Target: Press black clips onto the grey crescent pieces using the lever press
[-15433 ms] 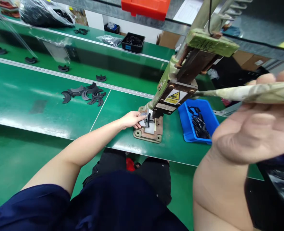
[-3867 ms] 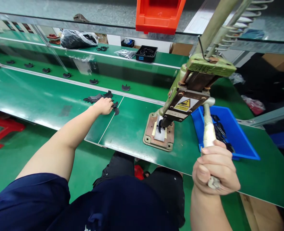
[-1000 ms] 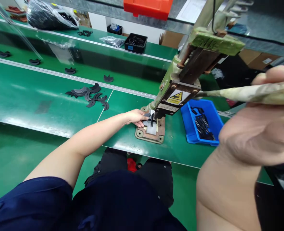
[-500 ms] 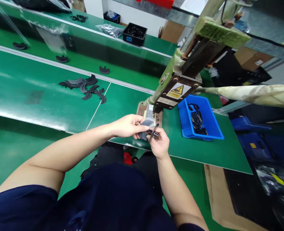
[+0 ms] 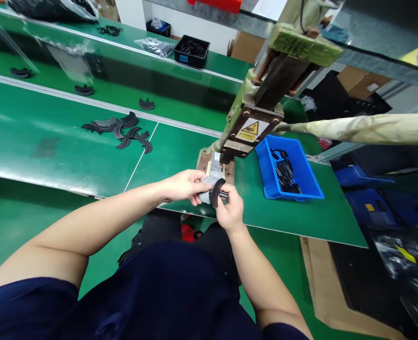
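Note:
In front of the press base, my left hand is closed on a grey curved plastic piece, thumb on top. My right hand pinches a black part with a crescent-shaped plate, its short shaft between thumb and fingers. The two pieces are close together; whether they touch I cannot tell. Just behind my hands stands the green hand press with a grey fixture on its base. A blue bin of black parts sits right of the press.
A pile of black crescent pieces lies on the green bench at left. More crescents, such as one, rest on the strip behind. The press's long wrapped lever reaches out to the right. A black bin stands at the back.
The black part in my right hand has turned, so its crescent plate now shows its broad face instead of its edge. The whole view has shifted slightly.

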A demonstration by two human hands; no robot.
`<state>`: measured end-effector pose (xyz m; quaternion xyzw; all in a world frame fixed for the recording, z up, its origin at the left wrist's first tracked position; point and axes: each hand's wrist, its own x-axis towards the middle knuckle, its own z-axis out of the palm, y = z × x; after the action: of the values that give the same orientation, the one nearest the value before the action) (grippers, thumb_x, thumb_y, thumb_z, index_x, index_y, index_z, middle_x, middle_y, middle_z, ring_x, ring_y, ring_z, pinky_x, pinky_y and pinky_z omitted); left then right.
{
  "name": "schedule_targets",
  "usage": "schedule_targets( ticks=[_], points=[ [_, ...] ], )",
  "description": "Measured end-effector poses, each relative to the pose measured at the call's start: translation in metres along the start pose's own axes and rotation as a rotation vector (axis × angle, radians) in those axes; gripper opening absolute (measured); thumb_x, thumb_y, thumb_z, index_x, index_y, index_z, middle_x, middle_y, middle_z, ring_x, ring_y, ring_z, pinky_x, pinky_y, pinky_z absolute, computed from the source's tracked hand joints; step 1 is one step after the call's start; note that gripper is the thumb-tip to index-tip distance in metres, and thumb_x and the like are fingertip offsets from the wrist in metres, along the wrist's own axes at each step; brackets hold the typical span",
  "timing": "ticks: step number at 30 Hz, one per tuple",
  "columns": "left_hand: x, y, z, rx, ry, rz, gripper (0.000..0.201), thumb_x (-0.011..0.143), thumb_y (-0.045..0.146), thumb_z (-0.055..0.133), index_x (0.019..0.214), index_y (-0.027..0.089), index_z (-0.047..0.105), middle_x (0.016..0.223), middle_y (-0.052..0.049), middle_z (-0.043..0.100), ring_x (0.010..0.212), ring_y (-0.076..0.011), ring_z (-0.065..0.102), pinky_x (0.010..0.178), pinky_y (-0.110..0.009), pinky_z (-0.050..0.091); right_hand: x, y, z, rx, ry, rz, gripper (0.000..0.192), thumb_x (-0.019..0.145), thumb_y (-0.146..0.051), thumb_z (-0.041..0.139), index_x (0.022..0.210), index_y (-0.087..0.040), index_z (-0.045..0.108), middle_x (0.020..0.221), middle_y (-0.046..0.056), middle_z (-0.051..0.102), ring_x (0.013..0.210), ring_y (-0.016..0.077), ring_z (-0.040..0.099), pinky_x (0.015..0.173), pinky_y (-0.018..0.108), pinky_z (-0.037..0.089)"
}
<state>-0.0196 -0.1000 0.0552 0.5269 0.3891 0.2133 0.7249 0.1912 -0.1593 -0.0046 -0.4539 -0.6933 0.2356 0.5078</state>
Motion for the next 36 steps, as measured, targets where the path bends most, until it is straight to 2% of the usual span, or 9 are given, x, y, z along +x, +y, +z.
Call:
schedule_targets(
  ticks=[3, 7, 10, 14, 21, 23, 28, 32, 36],
  points=[
    [-0.003, -0.003, -0.001, 0.111, 0.039, 0.042, 0.051, 0.085, 0.063, 0.082, 0.09, 0.019, 0.058, 0.071, -0.003, 0.07, 0.059, -0.0164, 0.069, 0.055, -0.028, 0.057, 0.001, -0.003, -0.008, -0.064, -0.016, -0.071, 0.013, 0.096, -0.032, 0.066, 0.107, -0.024, 0.067, 0.1, 0.005, 0.074, 0.092, 0.0185, 0.07, 0.085, 0.037, 0.058],
    [-0.014, -0.005, 0.005, 0.445, 0.338, 0.39, 0.035, 0.093, 0.052, 0.077, 0.095, 0.02, 0.063, 0.088, -0.002, 0.066, 0.073, -0.0143, 0.063, 0.068, -0.029, 0.054, -0.001, -0.005, -0.01, -0.105, -0.042, -0.132, 0.01, 0.097, -0.028, 0.064, 0.106, -0.024, 0.067, 0.099, 0.006, 0.075, 0.091, 0.0187, 0.07, 0.083, 0.037, 0.058],
    [-0.017, -0.004, 0.01, 0.673, 0.362, 0.546, 0.03, 0.097, 0.045, 0.073, 0.082, 0.02, 0.064, 0.086, -0.001, 0.059, 0.078, -0.0152, 0.057, 0.073, -0.03, 0.05, -0.002, -0.006, -0.01, -0.117, -0.06, -0.162, 0.01, 0.097, -0.026, 0.065, 0.106, -0.024, 0.067, 0.097, 0.006, 0.075, 0.089, 0.0185, 0.071, 0.081, 0.036, 0.058],
    [-0.009, -0.007, 0.01, 0.574, 0.275, 0.464, 0.039, 0.097, 0.045, 0.071, 0.071, 0.019, 0.057, 0.078, 0.001, 0.052, 0.069, -0.0131, 0.05, 0.065, -0.028, 0.042, -0.004, -0.006, -0.011, -0.103, -0.075, -0.19, 0.01, 0.095, -0.025, 0.068, 0.104, -0.025, 0.069, 0.096, 0.004, 0.077, 0.089, 0.0181, 0.073, 0.082, 0.036, 0.06],
    [-0.006, -0.019, 0.0, 0.096, 0.025, 0.145, 0.047, 0.086, 0.063, 0.081, 0.093, 0.019, 0.067, 0.073, 0.002, 0.062, 0.058, -0.0107, 0.054, 0.051, -0.023, 0.042, -0.006, -0.002, -0.014, -0.085, -0.107, -0.124, 0.016, 0.095, -0.028, 0.069, 0.111, -0.026, 0.07, 0.104, 0.005, 0.079, 0.098, 0.0188, 0.076, 0.089, 0.036, 0.064],
    [0.0, -0.027, -0.014, 0.058, 0.042, 0.098, 0.05, 0.084, 0.065, 0.082, 0.085, 0.017, 0.068, 0.067, 0.001, 0.061, 0.053, -0.0098, 0.052, 0.048, -0.022, 0.04, -0.006, 0.002, -0.02, -0.1, -0.122, -0.08, 0.027, 0.096, -0.028, 0.068, 0.123, -0.027, 0.069, 0.111, 0.006, 0.079, 0.102, 0.0194, 0.076, 0.092, 0.037, 0.064],
    [0.061, -0.04, -0.084, -0.182, 0.592, 0.011, 0.041, 0.081, 0.045, 0.092, 0.08, 0.016, 0.063, 0.067, -0.003, 0.067, 0.052, -0.0102, 0.059, 0.048, -0.021, 0.046, -0.014, 0.015, -0.044, -0.138, -0.035, 0.001, 0.026, 0.099, -0.026, 0.061, 0.124, -0.025, 0.067, 0.11, 0.008, 0.075, 0.105, 0.0196, 0.074, 0.092, 0.038, 0.065],
    [0.136, -0.009, -0.144, -0.28, 0.791, -0.014, 0.032, 0.087, 0.032, 0.088, 0.088, 0.016, 0.061, 0.065, -0.004, 0.066, 0.053, -0.0114, 0.061, 0.054, -0.023, 0.051, -0.019, 0.017, -0.056, -0.172, -0.018, 0.005, 0.019, 0.098, -0.026, 0.062, 0.116, -0.027, 0.069, 0.105, 0.007, 0.075, 0.1, 0.0214, 0.075, 0.085, 0.041, 0.067],
    [0.192, 0.028, -0.179, -0.297, 0.819, 0.094, 0.035, 0.094, 0.042, 0.081, 0.107, 0.014, 0.064, 0.089, -0.012, 0.076, 0.073, -0.0165, 0.074, 0.071, -0.028, 0.061, -0.02, 0.013, -0.065, -0.225, -0.026, 0.01, 0.02, 0.097, -0.028, 0.064, 0.115, -0.03, 0.07, 0.103, 0.006, 0.076, 0.096, 0.0231, 0.075, 0.082, 0.043, 0.068]
  ],
)
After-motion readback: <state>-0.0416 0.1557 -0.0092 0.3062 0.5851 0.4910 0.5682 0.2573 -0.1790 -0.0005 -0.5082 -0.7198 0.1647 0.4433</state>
